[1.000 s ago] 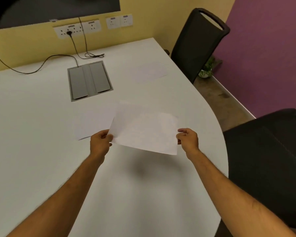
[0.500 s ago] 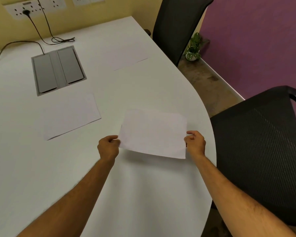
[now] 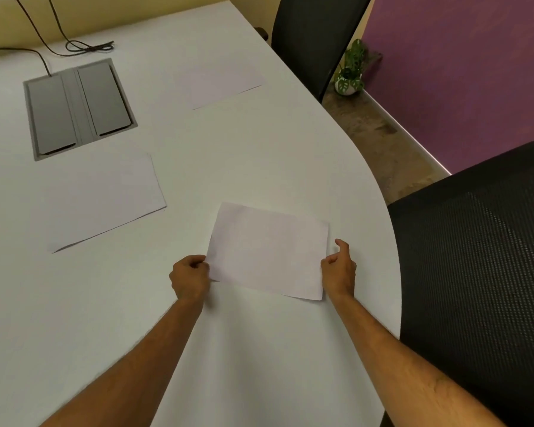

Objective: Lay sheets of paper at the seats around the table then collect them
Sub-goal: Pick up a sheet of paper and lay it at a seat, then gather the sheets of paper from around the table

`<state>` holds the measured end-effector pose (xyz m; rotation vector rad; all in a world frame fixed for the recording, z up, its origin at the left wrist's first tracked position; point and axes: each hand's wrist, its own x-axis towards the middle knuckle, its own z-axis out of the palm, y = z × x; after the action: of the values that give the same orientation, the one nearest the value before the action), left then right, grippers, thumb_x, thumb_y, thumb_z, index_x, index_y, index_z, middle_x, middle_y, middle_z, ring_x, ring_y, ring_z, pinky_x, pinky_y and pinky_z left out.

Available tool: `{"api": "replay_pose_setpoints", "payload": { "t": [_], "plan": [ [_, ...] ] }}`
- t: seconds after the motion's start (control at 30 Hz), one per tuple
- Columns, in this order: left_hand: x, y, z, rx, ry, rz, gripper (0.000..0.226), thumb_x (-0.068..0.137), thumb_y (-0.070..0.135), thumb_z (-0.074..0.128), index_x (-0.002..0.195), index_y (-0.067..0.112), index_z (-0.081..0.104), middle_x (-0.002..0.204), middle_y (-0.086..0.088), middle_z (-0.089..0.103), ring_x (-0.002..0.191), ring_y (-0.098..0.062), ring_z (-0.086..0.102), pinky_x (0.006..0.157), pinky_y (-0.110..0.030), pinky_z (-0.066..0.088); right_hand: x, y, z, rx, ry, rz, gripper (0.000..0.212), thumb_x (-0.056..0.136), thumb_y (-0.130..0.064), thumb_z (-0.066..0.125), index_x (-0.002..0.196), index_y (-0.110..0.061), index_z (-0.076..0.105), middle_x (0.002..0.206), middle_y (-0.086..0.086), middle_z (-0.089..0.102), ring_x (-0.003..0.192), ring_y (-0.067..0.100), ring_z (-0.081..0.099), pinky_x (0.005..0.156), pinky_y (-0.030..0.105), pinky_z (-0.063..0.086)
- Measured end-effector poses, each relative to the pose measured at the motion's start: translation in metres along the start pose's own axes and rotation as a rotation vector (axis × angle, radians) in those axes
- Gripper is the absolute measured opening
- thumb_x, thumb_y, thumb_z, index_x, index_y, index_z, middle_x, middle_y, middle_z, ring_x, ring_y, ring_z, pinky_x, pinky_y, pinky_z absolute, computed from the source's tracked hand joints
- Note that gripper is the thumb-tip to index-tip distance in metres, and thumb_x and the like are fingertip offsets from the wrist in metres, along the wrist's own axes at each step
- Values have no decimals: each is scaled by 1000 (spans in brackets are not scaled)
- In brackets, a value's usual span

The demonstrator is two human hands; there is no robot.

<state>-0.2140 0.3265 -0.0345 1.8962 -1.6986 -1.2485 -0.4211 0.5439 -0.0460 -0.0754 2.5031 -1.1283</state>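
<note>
While laying out, the sheet (image 3: 267,251) lands by the near chair (image 3: 481,272).
Left hand (image 3: 189,277) pinches it, right hand (image 3: 339,270) loosening; next, probably let go.

The table (image 3: 259,155) has a smooth, matt white top. The sheets (image 3: 267,251) are thin matt paper. Set into the table, the hatch (image 3: 79,109) looks like brushed grey metal. Beside the table, the chair (image 3: 481,257) is black woven mesh. The floor (image 3: 379,134) looks rough and mottled.
</note>
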Motion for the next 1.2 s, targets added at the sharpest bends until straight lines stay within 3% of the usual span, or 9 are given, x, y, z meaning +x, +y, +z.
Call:
{"api": "replay_pose_setpoints", "payload": {
  "t": [0.17, 0.33, 0.43, 0.63, 0.73, 0.97, 1.1, 1.2],
  "plan": [
    [9, -8, 4, 86, -17, 32, 25, 82, 3, 60, 99, 12, 75, 90, -4, 72, 81, -25, 66, 79, -35, 53, -2, 1, 6, -48, 11, -4, 69, 96, -4, 58, 154, -20, 25, 96, 9, 60, 90, 25, 62, 89, 44, 55],
    [8, -16, 2, 123, -30, 107, 27, 85, 8, 66, 112, 12, 65, 105, -7, 62, 90, -23, 59, 84, -34, 46, -9, -3, 7, -81, -12, 7, 78, 95, -6, 60, 157, -21, 15, 137, 16, 51, 116, 32, 58, 97, 45, 49],
    [8, -10, -10, 109, -23, 131, 30, 88, 12, 66, 117, 12, 62, 110, -8, 61, 97, -25, 60, 87, -35, 46, -13, -15, 2, -87, 1, 15, 72, 95, -4, 58, 155, -19, 20, 133, 15, 53, 115, 31, 57, 96, 43, 48],
    [9, 24, -73, 21, 15, 139, 29, 89, 12, 67, 118, 12, 66, 114, -4, 68, 101, -23, 64, 88, -33, 49, -39, -90, 14, -75, -24, -135, 38, 96, -3, 56, 133, -10, 54, 107, 9, 58, 96, 24, 59, 80, 32, 49],
    [19, 46, -113, -45, 61, 139, 30, 88, 12, 68, 118, 13, 66, 113, -3, 69, 99, -21, 64, 85, -29, 48, -51, -149, 35, -24, -73, -200, 29, 96, -5, 57, 123, -12, 61, 106, 5, 60, 98, 26, 61, 81, 36, 54],
    [77, 64, -207, -130, 33, 196, 38, 84, 9, 73, 120, 14, 63, 115, 1, 66, 104, -16, 61, 84, -27, 46, -70, -259, 107, 2, -194, -285, 23, 97, -9, 54, 116, -16, 66, 121, 7, 64, 101, 23, 64, 87, 43, 58],
    [124, 45, -240, -121, 101, 158, 45, 86, 13, 73, 128, 14, 58, 119, -3, 65, 101, -14, 57, 86, -26, 41, -70, -290, 158, -48, -269, -288, 27, 94, -8, 54, 116, -15, 68, 114, 9, 67, 92, 25, 66, 83, 41, 59],
    [158, 22, -251, -109, 148, 101, 48, 87, 15, 73, 131, 14, 56, 125, -5, 64, 108, -21, 60, 88, -28, 42, -65, -298, 197, -88, -314, -294, 29, 92, -7, 55, 117, -13, 68, 107, 8, 70, 91, 24, 66, 81, 35, 57]
  ]
}}
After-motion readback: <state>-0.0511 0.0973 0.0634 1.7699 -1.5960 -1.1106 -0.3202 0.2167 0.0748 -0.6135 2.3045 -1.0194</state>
